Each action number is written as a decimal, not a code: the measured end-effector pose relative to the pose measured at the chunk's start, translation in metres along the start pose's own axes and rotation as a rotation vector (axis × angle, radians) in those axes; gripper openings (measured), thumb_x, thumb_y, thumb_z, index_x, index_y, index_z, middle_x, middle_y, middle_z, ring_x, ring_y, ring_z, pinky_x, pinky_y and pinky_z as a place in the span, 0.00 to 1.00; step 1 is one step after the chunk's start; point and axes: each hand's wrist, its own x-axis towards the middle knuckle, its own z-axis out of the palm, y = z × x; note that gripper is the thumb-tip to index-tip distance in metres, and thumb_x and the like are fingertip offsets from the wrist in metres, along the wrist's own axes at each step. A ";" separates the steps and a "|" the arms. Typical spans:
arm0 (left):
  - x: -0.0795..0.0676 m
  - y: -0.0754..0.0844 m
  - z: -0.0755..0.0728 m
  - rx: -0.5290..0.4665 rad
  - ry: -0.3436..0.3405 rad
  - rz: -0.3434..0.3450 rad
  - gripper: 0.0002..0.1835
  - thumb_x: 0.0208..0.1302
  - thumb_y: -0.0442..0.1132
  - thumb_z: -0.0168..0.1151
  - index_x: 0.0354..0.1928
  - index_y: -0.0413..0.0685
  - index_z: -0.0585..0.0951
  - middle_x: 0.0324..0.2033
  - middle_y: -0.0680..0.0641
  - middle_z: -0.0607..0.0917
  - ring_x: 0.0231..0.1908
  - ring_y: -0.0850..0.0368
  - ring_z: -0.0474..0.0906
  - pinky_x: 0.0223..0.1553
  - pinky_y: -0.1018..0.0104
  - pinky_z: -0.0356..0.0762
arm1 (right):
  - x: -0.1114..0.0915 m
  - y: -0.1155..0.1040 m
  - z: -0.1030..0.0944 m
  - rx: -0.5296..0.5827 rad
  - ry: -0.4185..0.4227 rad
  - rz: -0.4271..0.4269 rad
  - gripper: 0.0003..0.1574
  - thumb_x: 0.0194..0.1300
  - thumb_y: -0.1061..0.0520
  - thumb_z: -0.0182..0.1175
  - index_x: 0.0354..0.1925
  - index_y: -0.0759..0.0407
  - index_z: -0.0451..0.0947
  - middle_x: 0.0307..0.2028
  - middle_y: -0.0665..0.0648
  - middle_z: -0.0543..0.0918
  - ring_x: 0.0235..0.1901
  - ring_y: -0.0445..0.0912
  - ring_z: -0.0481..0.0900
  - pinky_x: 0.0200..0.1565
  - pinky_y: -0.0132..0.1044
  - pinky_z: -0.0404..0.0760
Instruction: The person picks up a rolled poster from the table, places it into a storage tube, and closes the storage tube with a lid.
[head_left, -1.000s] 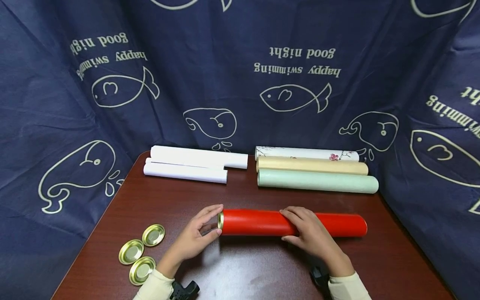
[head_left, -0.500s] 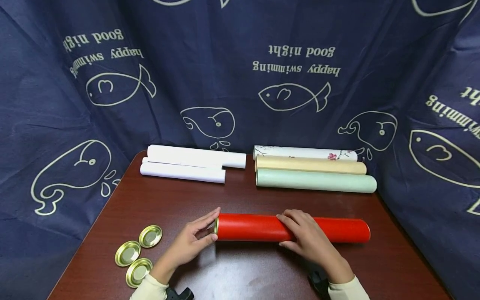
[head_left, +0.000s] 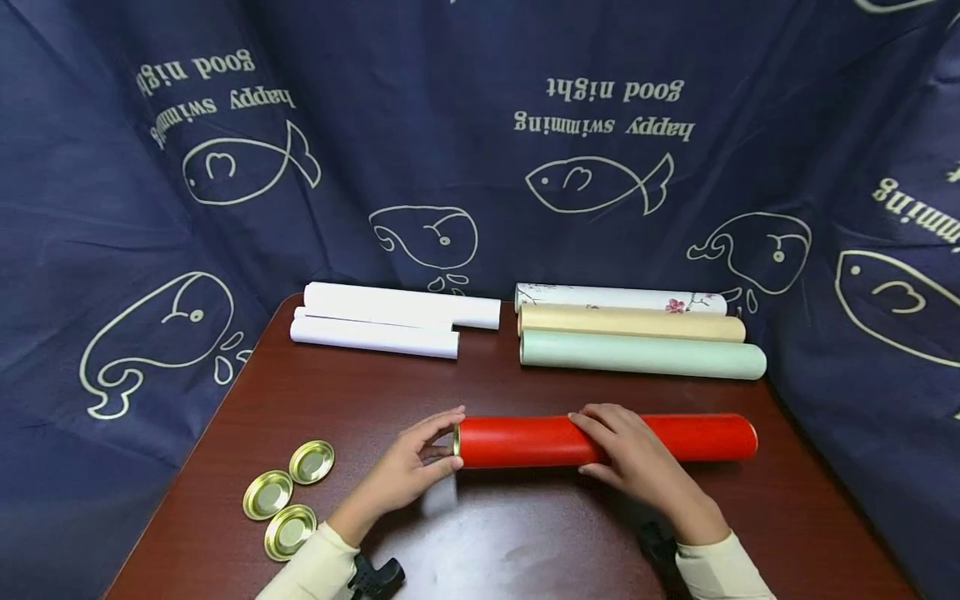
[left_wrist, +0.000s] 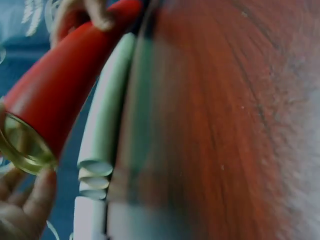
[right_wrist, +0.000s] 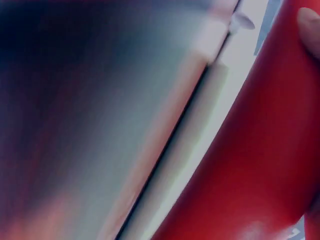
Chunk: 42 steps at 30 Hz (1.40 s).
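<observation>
A red cardboard tube (head_left: pixel 517 442) lies crosswise in front of me, at or just above the table. A gold metal lid (left_wrist: pixel 31 162) sits at its left end, its hollow facing outward. My left hand (head_left: pixel 405 472) holds the lid's rim, thumb on the near side and fingers on the far side. My right hand (head_left: pixel 633 454) grips the tube from above, right of its middle. In the left wrist view, the left thumb (left_wrist: pixel 44 192) presses the rim. The red tube fills much of the right wrist view, with only a fingertip showing.
Several loose gold lids (head_left: pixel 291 532) lie at the left. Behind the red tube are a green tube (head_left: pixel 641 354), a tan tube (head_left: pixel 630 322) and a floral tube (head_left: pixel 615 297). White paper rolls (head_left: pixel 375 336) lie back left. A blue curtain (head_left: pixel 480 150) hangs behind the table (head_left: pixel 510 550).
The red tube and both hands have shifted slightly, first nearer, then back and to the right. Less of the gold lid's band shows at the tube's left end. The head view has shifted a little.
</observation>
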 end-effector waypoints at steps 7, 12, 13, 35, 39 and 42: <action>0.025 -0.001 0.000 0.314 -0.146 -0.041 0.31 0.64 0.42 0.69 0.68 0.44 0.72 0.68 0.39 0.70 0.66 0.44 0.68 0.59 0.49 0.74 | -0.006 0.052 -0.008 -0.055 -0.062 0.072 0.47 0.45 0.52 0.80 0.62 0.58 0.74 0.52 0.62 0.77 0.52 0.60 0.75 0.55 0.58 0.72; 0.031 0.001 -0.024 0.456 -0.266 -0.041 0.26 0.67 0.44 0.66 0.64 0.40 0.76 0.65 0.38 0.73 0.65 0.44 0.70 0.62 0.48 0.70 | -0.013 0.088 -0.011 -0.066 -0.087 0.109 0.47 0.42 0.56 0.81 0.61 0.61 0.75 0.50 0.62 0.78 0.49 0.60 0.76 0.54 0.58 0.73; 0.032 0.001 -0.030 0.483 -0.283 -0.053 0.26 0.68 0.44 0.65 0.63 0.39 0.76 0.65 0.38 0.73 0.65 0.44 0.70 0.62 0.48 0.70 | -0.014 0.094 -0.011 -0.065 -0.094 0.110 0.47 0.42 0.56 0.82 0.60 0.62 0.75 0.50 0.62 0.78 0.49 0.60 0.77 0.54 0.58 0.73; 0.053 -0.012 -0.129 0.697 -0.335 -0.204 0.28 0.67 0.40 0.64 0.66 0.35 0.72 0.61 0.37 0.76 0.64 0.41 0.69 0.65 0.45 0.65 | -0.008 0.132 -0.001 -0.081 -0.141 0.128 0.47 0.42 0.59 0.81 0.61 0.65 0.74 0.52 0.64 0.80 0.51 0.61 0.77 0.53 0.60 0.73; 0.065 -0.017 -0.142 0.735 -0.327 -0.206 0.27 0.66 0.38 0.64 0.63 0.32 0.73 0.59 0.36 0.77 0.62 0.40 0.71 0.64 0.44 0.65 | -0.006 0.130 -0.001 -0.088 -0.150 0.141 0.46 0.44 0.58 0.80 0.62 0.65 0.73 0.53 0.65 0.79 0.53 0.62 0.75 0.55 0.61 0.71; 0.075 -0.024 -0.150 0.761 -0.316 -0.206 0.25 0.66 0.37 0.64 0.62 0.31 0.74 0.58 0.35 0.78 0.61 0.39 0.72 0.63 0.45 0.66 | -0.002 0.128 -0.003 -0.067 -0.155 0.169 0.48 0.45 0.54 0.80 0.63 0.65 0.72 0.55 0.67 0.78 0.56 0.64 0.73 0.58 0.62 0.69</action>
